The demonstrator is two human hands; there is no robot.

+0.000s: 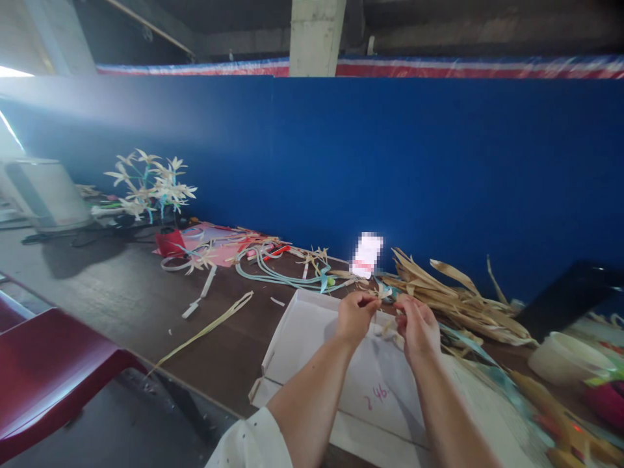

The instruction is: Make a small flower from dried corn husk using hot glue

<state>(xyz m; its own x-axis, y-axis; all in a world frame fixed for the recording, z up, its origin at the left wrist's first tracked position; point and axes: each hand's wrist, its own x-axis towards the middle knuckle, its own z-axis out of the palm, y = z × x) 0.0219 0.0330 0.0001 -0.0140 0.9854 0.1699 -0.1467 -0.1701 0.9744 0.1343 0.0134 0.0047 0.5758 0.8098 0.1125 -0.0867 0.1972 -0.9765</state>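
Over an open white cardboard box [312,325], my two hands are raised close together. My left hand [358,317] is closed in a pinch on a small pale husk flower [385,292], which shows just above the fingertips. Beside it, my right hand [419,325] has its fingers curled and pressed together; what lies between them is too small to make out. Beneath the hands, some pale husk scraps [387,330] rest in the box.
A bundle of dried husks [439,286] lies at the right, near a white bowl [568,357]. A lit phone [366,255] leans at the back. Leftward are coiled pale-blue cords [263,273], a husk-flower arrangement [156,185] and a red chair [58,370]. A blue partition [390,162] stands behind.
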